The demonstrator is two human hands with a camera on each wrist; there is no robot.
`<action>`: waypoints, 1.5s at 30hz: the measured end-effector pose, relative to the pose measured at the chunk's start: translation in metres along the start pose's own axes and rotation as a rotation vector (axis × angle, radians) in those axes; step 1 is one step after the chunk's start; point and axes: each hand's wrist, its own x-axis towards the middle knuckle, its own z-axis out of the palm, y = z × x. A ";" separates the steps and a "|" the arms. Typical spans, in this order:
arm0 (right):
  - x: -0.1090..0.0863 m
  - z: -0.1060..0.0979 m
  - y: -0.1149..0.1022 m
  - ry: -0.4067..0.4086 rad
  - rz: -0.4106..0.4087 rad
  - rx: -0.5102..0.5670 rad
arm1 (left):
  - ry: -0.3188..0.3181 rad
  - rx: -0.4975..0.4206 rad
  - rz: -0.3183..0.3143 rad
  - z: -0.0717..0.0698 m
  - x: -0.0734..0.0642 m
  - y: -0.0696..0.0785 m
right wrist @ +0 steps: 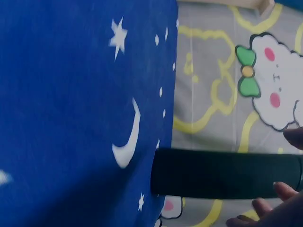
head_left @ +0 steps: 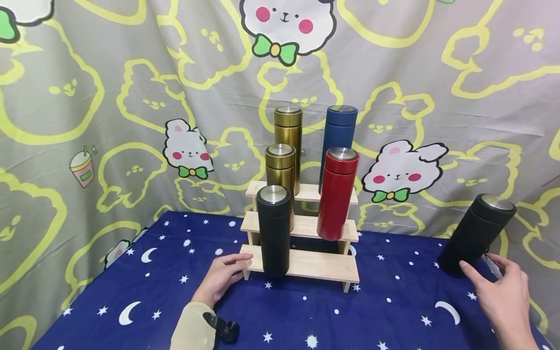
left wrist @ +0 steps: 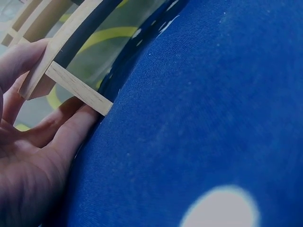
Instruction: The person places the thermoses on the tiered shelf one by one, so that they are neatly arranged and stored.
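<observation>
My left hand [head_left: 222, 276] grips the left end of the lowest step of a wooden three-step stand [head_left: 323, 265]. In the left wrist view its thumb [left wrist: 26, 59] lies against the board, with other fingers beside the stand's leg [left wrist: 78, 88]. On that step stands a black thermos bottle [head_left: 274, 233]. At the far right, another black thermos bottle [head_left: 474, 236] stands on the cloth. My right hand [head_left: 503, 291] is beside it, thumb and fingers spread. In the right wrist view, fingertips [right wrist: 283, 190] overlap the bottle's side, and the thumb shows apart from it.
A gold thermos [head_left: 280, 165] and a red thermos [head_left: 338, 199] stand on the middle step. Behind them, another gold thermos [head_left: 294, 133] and a blue thermos [head_left: 340, 133] occupy the top step. Dark blue cloth [head_left: 183, 253] covers the table; a patterned curtain [head_left: 140, 116] hangs behind.
</observation>
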 end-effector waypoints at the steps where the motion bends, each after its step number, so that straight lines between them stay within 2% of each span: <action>1: 0.003 0.000 0.002 -0.014 0.002 -0.006 | -0.001 -0.002 -0.001 0.000 0.000 0.000; 3: 0.008 0.001 0.007 -0.048 -0.009 -0.001 | -0.006 -0.001 0.002 0.000 0.000 0.000; 9: 0.021 0.010 0.019 -0.104 -0.028 0.119 | -0.013 0.002 0.009 -0.001 0.001 0.003; 17: 0.037 0.018 0.020 -0.077 0.018 0.149 | -0.001 -0.008 0.003 0.000 0.001 0.002; 27: 0.061 0.032 0.031 0.006 -0.092 0.184 | 0.000 -0.017 0.005 0.003 0.001 0.001; 30: 0.065 0.036 0.033 0.018 -0.068 0.185 | -0.007 -0.019 0.005 0.003 0.001 0.001; 36: 0.066 0.038 0.033 -0.027 0.073 0.183 | 0.001 -0.019 0.005 0.001 -0.002 0.001; 45: 0.067 0.038 0.030 -0.008 0.081 0.164 | -0.008 -0.025 0.007 0.002 -0.001 0.000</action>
